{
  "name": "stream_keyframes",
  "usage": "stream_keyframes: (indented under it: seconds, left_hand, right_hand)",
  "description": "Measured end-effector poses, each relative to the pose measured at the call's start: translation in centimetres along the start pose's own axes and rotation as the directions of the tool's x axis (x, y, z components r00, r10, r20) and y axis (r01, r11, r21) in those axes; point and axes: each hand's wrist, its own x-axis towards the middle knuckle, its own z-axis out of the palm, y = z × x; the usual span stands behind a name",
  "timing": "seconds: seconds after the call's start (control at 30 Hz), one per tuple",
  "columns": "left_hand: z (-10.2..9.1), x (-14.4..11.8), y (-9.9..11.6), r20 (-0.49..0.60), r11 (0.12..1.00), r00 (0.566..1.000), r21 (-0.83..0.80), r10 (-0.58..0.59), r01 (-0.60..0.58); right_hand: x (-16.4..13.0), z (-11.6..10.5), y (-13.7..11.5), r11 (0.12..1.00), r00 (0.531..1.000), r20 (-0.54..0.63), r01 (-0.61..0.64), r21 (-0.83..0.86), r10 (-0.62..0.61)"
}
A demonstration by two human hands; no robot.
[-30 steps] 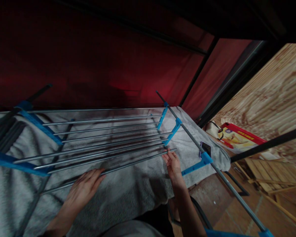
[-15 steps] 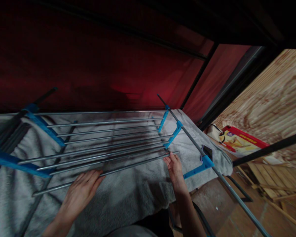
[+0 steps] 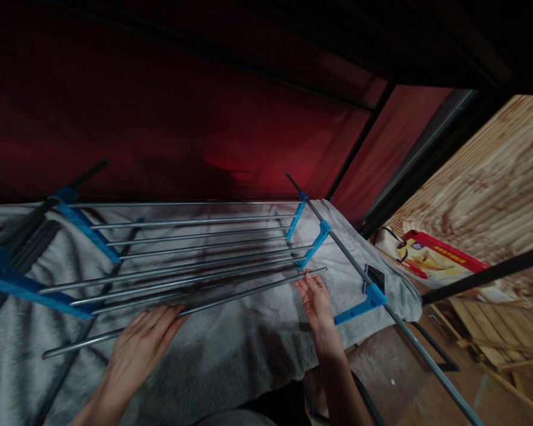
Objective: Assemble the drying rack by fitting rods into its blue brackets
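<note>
A loose grey metal tube [image 3: 244,294] lies across both hands, its two ends free. My left hand [image 3: 148,337] is closed around it from above, left of its middle. Near its right end, my right hand [image 3: 314,296] grips it between thumb and fingers. Beyond it stands a rack frame: several metal rods [image 3: 195,274] run between blue plastic brackets on the left [image 3: 39,294] and right [image 3: 314,244]. A nearer blue bracket [image 3: 359,306] on the right side pole [image 3: 349,251] carries no rod.
Grey fleecy cloth [image 3: 231,349] covers the surface under the frame. A phone [image 3: 375,278] lies beside the right pole. To the right are a red and yellow box [image 3: 439,254] and a slatted wooden piece [image 3: 493,331]. Red panels [image 3: 182,136] rise behind.
The tube has shifted slightly and tilts a little more, its left end lower and farther left, its right end slightly higher. Both hands keep hold. The view has moved slightly.
</note>
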Motion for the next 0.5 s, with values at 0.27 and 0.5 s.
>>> stream_keyframes:
  seconds: [0.27,0.5]
  left_hand:
    - [-0.5,1.0,1.1,0.023,0.999,0.999,-0.017,-0.039,0.039]
    - [-0.6,1.8,3.1,0.156,0.987,0.976,-0.03,-0.151,0.158]
  right_hand:
    - [-0.2,0.0,0.0,0.998,0.998,-0.01,-0.061,0.026,0.061]
    - [-0.4,-1.1,1.8,0.977,0.989,0.051,-0.131,-0.168,0.142]
